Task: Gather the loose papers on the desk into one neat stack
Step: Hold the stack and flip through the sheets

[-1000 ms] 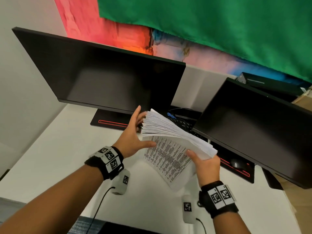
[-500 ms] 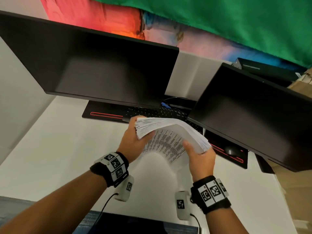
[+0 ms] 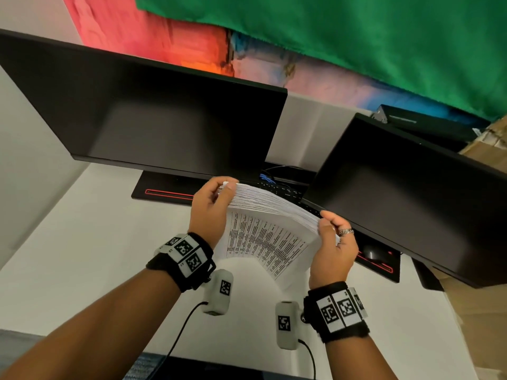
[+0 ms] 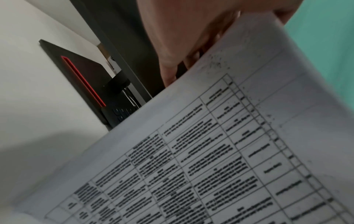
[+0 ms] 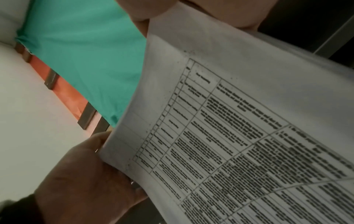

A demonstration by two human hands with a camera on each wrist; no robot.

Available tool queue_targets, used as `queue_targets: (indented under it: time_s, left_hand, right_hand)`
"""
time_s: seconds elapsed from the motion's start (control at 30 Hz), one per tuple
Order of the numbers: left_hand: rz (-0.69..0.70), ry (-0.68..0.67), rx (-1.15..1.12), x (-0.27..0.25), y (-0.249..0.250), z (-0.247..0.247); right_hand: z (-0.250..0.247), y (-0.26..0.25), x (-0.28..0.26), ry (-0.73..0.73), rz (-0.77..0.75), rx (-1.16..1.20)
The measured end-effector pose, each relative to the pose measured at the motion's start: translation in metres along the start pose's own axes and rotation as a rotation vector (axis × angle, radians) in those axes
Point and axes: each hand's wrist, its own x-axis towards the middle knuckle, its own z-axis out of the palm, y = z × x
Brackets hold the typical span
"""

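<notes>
**Paper stack held in both hands above the table**

A thick stack of papers (image 3: pixel 270 229) hangs in the air over the white table (image 3: pixel 82 242), clear of its surface, in front of two dark monitors. The left hand (image 3: pixel 210 208) grips the stack's far left corner, thumb on the top edge and fingers curled behind. The right hand (image 3: pixel 333 246), with a ring on one finger, pinches the right edge, thumb on the near side. The sheet facing the person carries a printed table of text, and its lower corner droops toward the table. The top edges of the sheets fan out unevenly.

In the left wrist view the printed sheet (image 4: pixel 229 144) fills most of the picture, with fingers (image 4: pixel 168 72) behind its edge. The right wrist view shows the same sheet (image 5: pixel 239 121) and the left hand (image 5: pixel 86 174) holding its far edge.

Behind the stack lie a black keyboard (image 3: pixel 282 189) and a black desk mat with a red stripe (image 3: pixel 167 189); a mouse (image 3: pixel 370 253) sits at the right.
</notes>
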Motion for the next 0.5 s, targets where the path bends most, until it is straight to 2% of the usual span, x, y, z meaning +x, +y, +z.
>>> queue_targets:
  time_s: [0.27, 0.37, 0.43, 0.5]
  left_hand:
    - [-0.069, -0.018, -0.001, 0.009, 0.012, 0.000]
    - [-0.094, -0.033, 0.014, 0.011, 0.015, 0.000]
    - [-0.065, -0.109, 0.012, 0.010, 0.016, -0.003]
    - [-0.085, -0.240, -0.024, 0.008, 0.009, -0.013]
  right_hand:
    - [-0.002, -0.003, -0.001, 0.012, 0.062, 0.083]
    - [-0.004, -0.007, -0.002, -0.032, 0.049, 0.106]
    - [-0.007, -0.005, -0.003, -0.112, 0.025, 0.068]
    - [-0.011, -0.002, -0.003, -0.179, 0.020, 0.008]
